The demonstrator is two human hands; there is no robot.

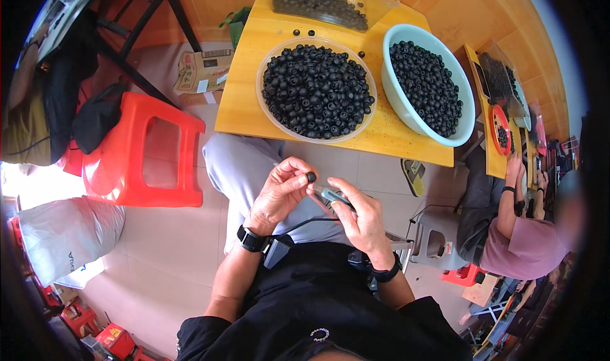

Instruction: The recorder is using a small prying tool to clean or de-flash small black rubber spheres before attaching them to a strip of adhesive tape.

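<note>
hands point(279, 192) point(367, 224) with apparent black bead point(311, 177); lettered bag point(73, 231) leftward

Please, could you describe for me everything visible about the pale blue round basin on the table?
The pale blue round basin is deep, smooth and looks plastic, with sloping walls. It seems upright, standing at the right end of the yellow wooden table, its rim reaching past the table's right edge in this view. Many small black round pieces lie inside, below the rim. Neither the left hand nor the right hand touches it.
</note>
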